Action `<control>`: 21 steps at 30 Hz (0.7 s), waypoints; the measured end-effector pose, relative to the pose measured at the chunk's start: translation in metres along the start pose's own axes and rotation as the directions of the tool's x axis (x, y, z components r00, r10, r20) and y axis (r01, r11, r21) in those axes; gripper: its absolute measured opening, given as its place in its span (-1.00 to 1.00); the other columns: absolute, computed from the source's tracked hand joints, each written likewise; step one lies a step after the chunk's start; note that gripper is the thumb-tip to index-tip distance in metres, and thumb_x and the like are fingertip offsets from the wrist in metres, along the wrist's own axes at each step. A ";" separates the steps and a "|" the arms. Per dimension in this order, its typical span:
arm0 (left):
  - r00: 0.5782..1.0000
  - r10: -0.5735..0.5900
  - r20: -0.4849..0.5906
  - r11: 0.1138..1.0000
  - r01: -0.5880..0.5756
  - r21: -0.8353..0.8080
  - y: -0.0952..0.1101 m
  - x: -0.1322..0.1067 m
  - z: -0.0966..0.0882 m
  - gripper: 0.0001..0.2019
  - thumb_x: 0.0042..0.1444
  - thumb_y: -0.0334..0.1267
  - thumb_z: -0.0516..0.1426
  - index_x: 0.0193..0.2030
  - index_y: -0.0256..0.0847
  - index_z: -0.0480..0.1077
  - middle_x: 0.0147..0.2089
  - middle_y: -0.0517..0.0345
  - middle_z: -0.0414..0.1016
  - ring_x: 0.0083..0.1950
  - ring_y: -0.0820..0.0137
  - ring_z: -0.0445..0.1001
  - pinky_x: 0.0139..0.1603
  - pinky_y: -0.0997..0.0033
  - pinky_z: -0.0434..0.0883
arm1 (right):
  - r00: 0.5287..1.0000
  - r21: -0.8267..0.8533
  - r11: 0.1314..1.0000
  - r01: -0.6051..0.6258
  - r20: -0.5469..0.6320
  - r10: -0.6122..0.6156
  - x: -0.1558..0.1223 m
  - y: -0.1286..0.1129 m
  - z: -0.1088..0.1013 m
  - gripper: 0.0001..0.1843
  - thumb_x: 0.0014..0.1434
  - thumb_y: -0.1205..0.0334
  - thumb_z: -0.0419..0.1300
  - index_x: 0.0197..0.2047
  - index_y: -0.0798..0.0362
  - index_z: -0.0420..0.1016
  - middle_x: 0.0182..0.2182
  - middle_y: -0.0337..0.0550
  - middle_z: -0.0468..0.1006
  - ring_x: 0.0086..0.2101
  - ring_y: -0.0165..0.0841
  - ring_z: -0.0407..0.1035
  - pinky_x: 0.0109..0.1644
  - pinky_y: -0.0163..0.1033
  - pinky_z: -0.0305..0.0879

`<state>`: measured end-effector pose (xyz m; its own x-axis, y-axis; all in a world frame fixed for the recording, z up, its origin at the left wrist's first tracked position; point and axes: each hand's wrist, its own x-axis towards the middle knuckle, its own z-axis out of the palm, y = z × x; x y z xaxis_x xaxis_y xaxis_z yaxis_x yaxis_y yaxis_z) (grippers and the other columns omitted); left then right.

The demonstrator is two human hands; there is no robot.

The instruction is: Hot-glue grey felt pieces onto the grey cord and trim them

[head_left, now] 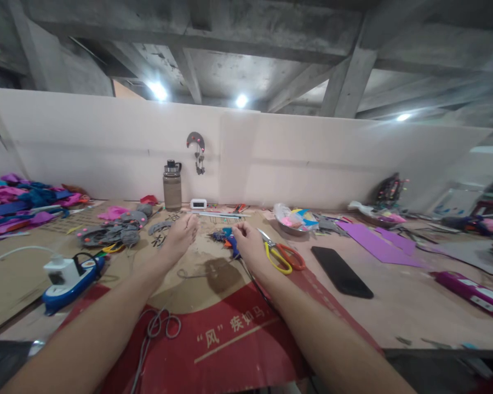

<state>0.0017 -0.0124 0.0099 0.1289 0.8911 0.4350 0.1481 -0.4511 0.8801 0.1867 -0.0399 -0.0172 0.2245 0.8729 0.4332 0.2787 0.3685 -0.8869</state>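
Note:
My left hand (pixel 181 236) is raised over the cardboard, its fingers curled together; whatever they hold, if anything, is too small to make out. Across from it, my right hand (pixel 247 241) is closed in a pinch, its contents also unclear. A blue tool (pixel 233 245), which looks like a glue gun, is just beside and partly behind the right hand, with a dark cord running towards me. Grey string (pixel 158 325) lies in loose loops on the red printed part of the cardboard sheet (pixel 230 350). Scissors (pixel 282 257) with yellow and orange handles lie right of my right hand.
A black phone (pixel 340 272) and purple sheets (pixel 380 243) lie on the right. A bottle (pixel 172 186) stands by the white partition (pixel 291 153). Left are a blue power strip (pixel 72 290), grey pieces (pixel 123 230) and a colourful scrap pile (pixel 28 202). A bowl (pixel 293 227) holds scraps.

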 end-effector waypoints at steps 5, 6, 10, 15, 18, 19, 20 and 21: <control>0.998 0.033 -0.045 0.999 -0.032 0.012 0.002 0.006 -0.006 -0.77 0.01 -0.09 0.12 -0.40 -0.23 0.34 -0.52 0.25 0.29 -0.52 0.51 0.27 -0.54 0.52 0.25 | 1.000 0.009 1.000 0.013 0.005 -0.013 0.001 0.001 0.001 -0.75 0.06 0.05 0.05 -0.41 0.06 0.37 -0.60 -0.33 0.29 -0.57 -0.47 0.12 -0.50 -0.36 0.05; 0.998 0.041 -0.055 0.999 -0.041 0.003 0.002 0.007 -0.007 -0.77 -0.04 -0.09 0.15 -0.36 -0.24 0.38 -0.52 0.24 0.31 -0.51 0.51 0.28 -0.52 0.52 0.26 | 1.000 0.014 1.000 0.013 0.006 -0.013 0.001 0.002 0.001 -0.75 0.06 0.04 0.05 -0.41 0.06 0.37 -0.60 -0.33 0.28 -0.58 -0.48 0.11 -0.50 -0.36 0.05; 0.998 0.004 -0.058 1.000 -0.005 -0.006 0.006 0.004 -0.008 -0.73 -0.14 -0.11 0.24 -0.38 -0.28 0.45 -0.55 0.22 0.37 -0.55 0.52 0.27 -0.52 0.50 0.27 | 1.000 0.014 1.000 0.015 0.000 -0.015 0.001 0.003 0.001 -0.75 0.05 0.05 0.05 -0.42 0.08 0.36 -0.60 -0.32 0.27 -0.57 -0.47 0.11 -0.51 -0.37 0.04; 0.996 -0.071 -0.047 0.997 0.070 -0.030 0.010 0.000 -0.007 -0.68 -0.11 -0.03 0.23 -0.56 -0.27 0.32 -0.63 0.25 0.32 -0.65 0.57 0.22 -0.62 0.54 0.18 | 0.999 -0.020 0.999 0.031 -0.006 -0.031 0.000 -0.002 0.000 -0.76 0.06 0.07 0.04 -0.43 0.07 0.35 -0.60 -0.32 0.27 -0.56 -0.47 0.13 -0.52 -0.37 0.05; 0.991 -0.111 -0.078 0.993 0.107 -0.053 0.006 0.002 -0.007 -0.63 -0.01 0.02 0.13 -0.58 -0.25 0.26 -0.66 0.27 0.25 -0.67 0.59 0.16 -0.67 0.56 0.09 | 1.000 -0.025 0.999 0.031 -0.002 -0.031 -0.001 -0.002 0.000 -0.75 0.05 0.06 0.05 -0.43 0.07 0.36 -0.60 -0.31 0.30 -0.57 -0.47 0.13 -0.53 -0.37 0.06; 0.992 -0.105 -0.073 0.994 0.102 -0.051 0.004 0.003 -0.006 -0.65 0.01 0.01 0.12 -0.55 -0.25 0.28 -0.64 0.27 0.26 -0.66 0.58 0.17 -0.66 0.57 0.10 | 1.000 -0.019 0.999 0.026 0.002 -0.026 -0.001 -0.002 0.000 -0.76 0.05 0.06 0.05 -0.43 0.07 0.36 -0.60 -0.32 0.30 -0.58 -0.47 0.13 -0.52 -0.37 0.06; 0.994 -0.091 -0.058 0.995 0.089 -0.046 0.002 0.004 -0.006 -0.68 0.02 -0.01 0.11 -0.52 -0.26 0.30 -0.61 0.25 0.28 -0.64 0.58 0.20 -0.64 0.56 0.13 | 1.000 -0.010 1.000 0.020 0.007 -0.020 -0.001 -0.002 0.000 -0.76 0.05 0.06 0.05 -0.43 0.06 0.36 -0.60 -0.32 0.30 -0.58 -0.47 0.14 -0.52 -0.37 0.07; 0.997 -0.074 -0.034 0.997 0.072 -0.042 0.000 0.005 -0.005 -0.71 0.02 -0.04 0.11 -0.48 -0.27 0.33 -0.58 0.23 0.32 -0.62 0.56 0.23 -0.61 0.55 0.17 | 1.000 -0.003 1.000 0.015 0.007 -0.015 -0.001 -0.001 0.001 -0.76 0.05 0.06 0.05 -0.42 0.06 0.36 -0.61 -0.33 0.30 -0.58 -0.47 0.14 -0.51 -0.37 0.08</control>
<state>-0.0022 -0.0075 0.0126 0.0839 0.9231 0.3753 0.1158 -0.3831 0.9164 0.1857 -0.0407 -0.0166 0.2138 0.8696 0.4451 0.2846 0.3804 -0.8799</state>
